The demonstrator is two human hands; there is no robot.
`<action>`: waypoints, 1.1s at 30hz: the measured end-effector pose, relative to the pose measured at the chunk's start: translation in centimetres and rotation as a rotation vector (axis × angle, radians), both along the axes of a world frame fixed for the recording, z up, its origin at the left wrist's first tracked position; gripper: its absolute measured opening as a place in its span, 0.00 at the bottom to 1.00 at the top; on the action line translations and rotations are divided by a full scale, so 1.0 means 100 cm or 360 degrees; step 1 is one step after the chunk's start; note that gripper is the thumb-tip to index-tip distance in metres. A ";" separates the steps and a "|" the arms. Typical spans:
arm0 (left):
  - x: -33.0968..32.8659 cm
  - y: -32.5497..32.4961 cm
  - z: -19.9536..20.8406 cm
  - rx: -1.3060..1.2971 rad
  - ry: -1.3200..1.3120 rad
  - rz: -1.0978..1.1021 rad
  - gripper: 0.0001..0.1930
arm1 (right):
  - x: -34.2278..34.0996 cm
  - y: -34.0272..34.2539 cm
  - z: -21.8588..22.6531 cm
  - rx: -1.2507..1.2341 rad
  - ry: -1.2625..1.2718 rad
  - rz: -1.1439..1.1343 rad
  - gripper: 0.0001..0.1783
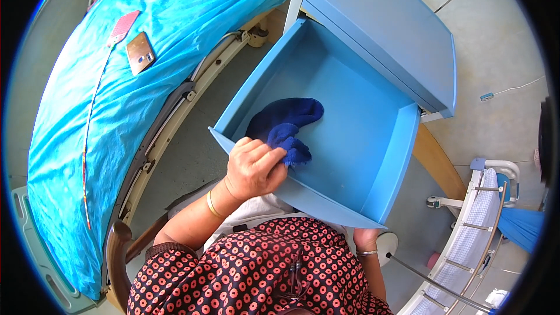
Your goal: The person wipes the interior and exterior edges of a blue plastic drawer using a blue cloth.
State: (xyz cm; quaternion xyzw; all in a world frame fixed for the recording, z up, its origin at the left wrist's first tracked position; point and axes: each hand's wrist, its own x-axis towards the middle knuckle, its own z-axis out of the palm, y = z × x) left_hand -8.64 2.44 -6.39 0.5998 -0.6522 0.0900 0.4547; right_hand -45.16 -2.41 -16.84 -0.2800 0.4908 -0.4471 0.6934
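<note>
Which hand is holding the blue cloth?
The left hand, wearing a gold bangle, grips the blue cloth; the right hand is by the drawer's front corner.

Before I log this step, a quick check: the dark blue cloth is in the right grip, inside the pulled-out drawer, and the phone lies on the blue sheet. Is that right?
Not quite: the head view shows the dark blue cloth in the left grip, not the right grip. The cloth is indeed inside the pulled-out drawer, and the phone lies on the blue sheet.
</note>
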 end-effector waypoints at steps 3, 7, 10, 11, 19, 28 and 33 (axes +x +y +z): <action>-0.002 0.002 0.000 -0.0042 0.0003 0.0052 0.10 | -0.009 0.004 -0.013 0.0002 -0.0048 -0.0016 0.24; -0.005 0.009 -0.002 -0.0040 -0.0054 0.0064 0.09 | -0.011 0.010 -0.018 0.0020 -0.0105 0.0102 0.24; -0.008 0.012 -0.005 -0.0025 -0.0070 0.0069 0.09 | -0.011 0.013 -0.017 0.0053 0.0052 0.0015 0.24; -0.008 0.013 -0.006 -0.0013 -0.0067 0.0076 0.09 | -0.018 0.011 -0.019 -0.0126 0.0472 0.0254 0.23; -0.006 0.012 -0.006 0.0113 -0.0121 0.0068 0.08 | -0.007 -0.050 0.040 -0.0075 0.0236 0.0053 0.22; -0.015 0.001 0.022 0.0264 -0.0047 -0.0017 0.08 | 0.052 -0.080 0.124 -0.1595 0.1692 0.0595 0.20; -0.044 -0.023 0.037 0.0245 0.0439 -0.0359 0.09 | 0.139 -0.053 0.154 -0.1957 0.1252 0.1283 0.28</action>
